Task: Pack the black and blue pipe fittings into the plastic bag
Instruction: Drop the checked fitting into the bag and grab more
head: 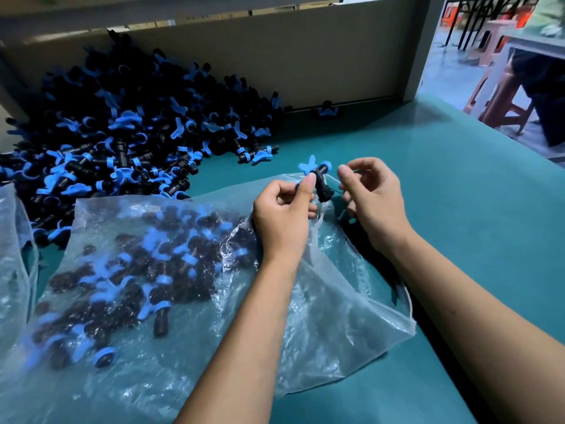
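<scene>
Left hand [282, 215] pinches one pipe fitting [318, 182] above the plastic bag's [351, 301] far-right mouth, black stem pointing near; right hand [371, 198], fingers curled, pinches the bag's rim just right.

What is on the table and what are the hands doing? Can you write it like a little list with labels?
table: green top
loose pile: many black and blue fittings heaped at the back left
bag: clear plastic bag lying flat, already holding many fittings
left hand: left hand pinches one fitting over the bag's opening
right hand: right hand fingers curled beside that fitting; whether it holds the bag's edge is unclear
background: pink stools on the floor, far right
</scene>
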The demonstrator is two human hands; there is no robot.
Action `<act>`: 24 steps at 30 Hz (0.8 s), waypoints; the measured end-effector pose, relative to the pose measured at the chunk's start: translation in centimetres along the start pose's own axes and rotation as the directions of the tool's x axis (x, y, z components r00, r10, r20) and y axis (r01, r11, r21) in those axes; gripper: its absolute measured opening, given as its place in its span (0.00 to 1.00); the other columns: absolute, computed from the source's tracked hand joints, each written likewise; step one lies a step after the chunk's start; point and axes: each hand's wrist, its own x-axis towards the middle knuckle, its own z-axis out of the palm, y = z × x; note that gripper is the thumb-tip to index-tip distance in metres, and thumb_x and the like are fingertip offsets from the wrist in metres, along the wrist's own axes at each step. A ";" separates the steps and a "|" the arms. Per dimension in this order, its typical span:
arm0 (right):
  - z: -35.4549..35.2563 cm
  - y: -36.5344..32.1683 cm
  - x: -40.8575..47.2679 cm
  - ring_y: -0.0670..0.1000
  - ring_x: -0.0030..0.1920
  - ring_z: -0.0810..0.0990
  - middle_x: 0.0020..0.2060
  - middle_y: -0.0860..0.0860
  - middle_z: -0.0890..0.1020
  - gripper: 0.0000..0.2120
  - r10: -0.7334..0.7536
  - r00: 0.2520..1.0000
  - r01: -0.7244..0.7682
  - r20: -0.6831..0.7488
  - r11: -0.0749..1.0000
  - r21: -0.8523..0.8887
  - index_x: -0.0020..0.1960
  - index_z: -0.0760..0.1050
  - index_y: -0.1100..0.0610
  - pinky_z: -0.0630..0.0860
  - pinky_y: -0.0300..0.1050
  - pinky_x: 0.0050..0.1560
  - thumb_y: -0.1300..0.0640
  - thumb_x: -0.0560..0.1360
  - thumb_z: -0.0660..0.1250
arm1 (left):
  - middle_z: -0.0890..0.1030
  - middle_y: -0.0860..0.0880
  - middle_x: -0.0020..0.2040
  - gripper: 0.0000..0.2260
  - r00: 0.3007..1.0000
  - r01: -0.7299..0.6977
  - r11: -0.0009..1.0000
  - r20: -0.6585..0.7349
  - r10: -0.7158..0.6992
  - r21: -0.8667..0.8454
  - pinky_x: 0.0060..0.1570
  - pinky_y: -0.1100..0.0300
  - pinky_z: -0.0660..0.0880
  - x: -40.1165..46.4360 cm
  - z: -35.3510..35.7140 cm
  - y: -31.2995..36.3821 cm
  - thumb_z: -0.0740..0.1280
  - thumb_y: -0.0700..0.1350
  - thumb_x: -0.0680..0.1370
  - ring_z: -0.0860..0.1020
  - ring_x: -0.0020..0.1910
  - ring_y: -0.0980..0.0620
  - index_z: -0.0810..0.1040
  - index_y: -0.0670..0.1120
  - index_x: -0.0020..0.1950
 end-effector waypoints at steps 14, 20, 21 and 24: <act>-0.1 0.1 -0.2 0.52 0.36 0.82 0.38 0.59 0.84 0.09 0.080 0.983 -0.098 0.167 0.990 0.100 0.53 0.81 0.60 0.75 0.43 0.31 0.55 0.79 0.71 | 0.85 0.50 0.39 0.19 0.996 -0.077 0.975 0.050 0.068 0.209 0.44 0.43 0.81 -0.6 0.1 1.0 0.62 0.62 0.80 0.82 0.36 0.47 0.83 0.50 0.42; -0.9 -0.7 0.9 0.49 0.27 0.74 0.30 0.54 0.80 0.25 0.344 0.929 -0.369 0.134 0.840 0.397 0.47 0.78 0.62 0.68 0.37 0.26 0.42 0.84 0.56 | 0.80 0.53 0.49 0.13 0.955 -0.278 0.564 0.285 0.078 0.778 0.48 0.55 0.77 -0.6 -0.5 -0.1 0.75 0.59 0.72 0.79 0.47 0.51 0.76 0.55 0.48; -1.0 -0.7 0.9 0.49 0.27 0.74 0.30 0.54 0.79 0.26 0.359 0.923 -0.383 0.137 0.827 0.411 0.47 0.78 0.62 0.67 0.36 0.26 0.41 0.84 0.56 | 0.81 0.53 0.47 0.12 0.955 -0.273 0.530 0.294 0.047 0.803 0.47 0.55 0.78 -0.6 -0.6 -0.2 0.77 0.56 0.72 0.79 0.46 0.50 0.77 0.55 0.47; -1.2 -0.7 0.9 0.49 0.28 0.73 0.31 0.54 0.79 0.24 0.360 0.921 -0.388 0.147 0.814 0.432 0.48 0.79 0.61 0.66 0.37 0.26 0.43 0.84 0.57 | 0.81 0.56 0.37 0.04 0.977 -0.196 0.602 0.209 0.049 0.774 0.42 0.59 0.77 -0.7 -0.7 -0.1 0.74 0.46 0.74 0.80 0.39 0.50 0.79 0.51 0.43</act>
